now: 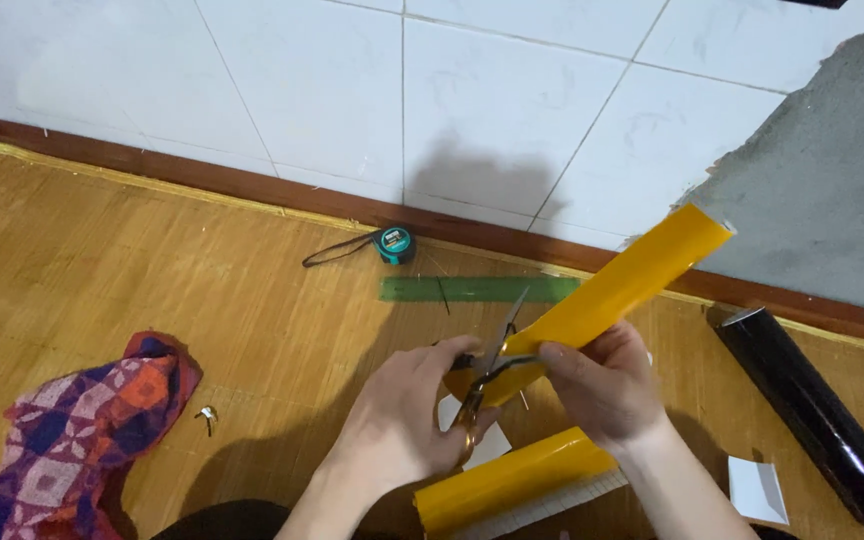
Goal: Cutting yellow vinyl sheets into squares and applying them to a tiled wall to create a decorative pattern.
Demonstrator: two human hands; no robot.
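My left hand [402, 420] grips a pair of scissors [487, 375] with orange handles, blades open and pointing up and away. The blades meet the lower end of a long glossy yellow strip [617, 290], which my right hand [602, 385] holds up at an angle toward the upper right. A roll of the same yellow sheet [507, 480] lies on the mat just below both hands, with white backing along its lower edge. A small white scrap [487, 440] sits under my left hand.
A green ruler [477, 289] and a small teal tape measure [394, 243] lie beyond the hands on the bamboo mat [102, 270]. A black roll [817, 415] and white scrap [757, 490] are at right, patterned cloth [82, 430] at left, tiled wall behind.
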